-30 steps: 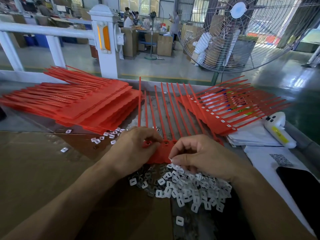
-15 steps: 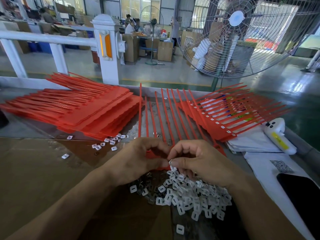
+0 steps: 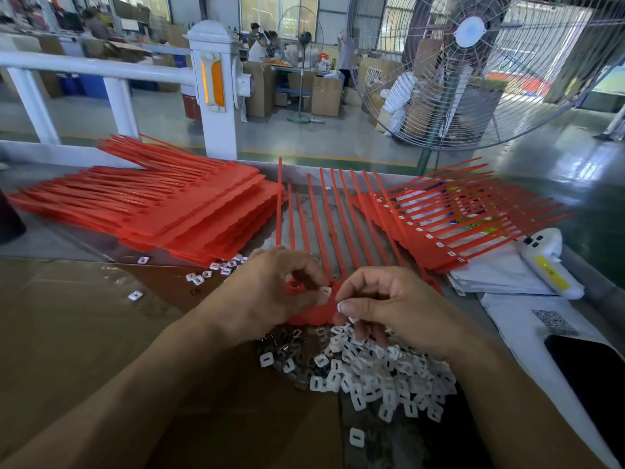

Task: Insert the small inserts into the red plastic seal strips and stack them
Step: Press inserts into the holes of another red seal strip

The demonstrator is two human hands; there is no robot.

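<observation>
Past the far edge of the worktop, which is covered in brown cardboard on the left side, a white railing runs across to a stout white post bearing an orange reflector. A large wire-caged pedestal fan stands to the right (its white hub catching the light). The floor is glossy grey-green concrete with a yellow line painted along it. Farther back are cardboard boxes, a smaller standing fan, blue bins and people seated at a cluttered table. Daylight comes through tall windows in the rear wall.
</observation>
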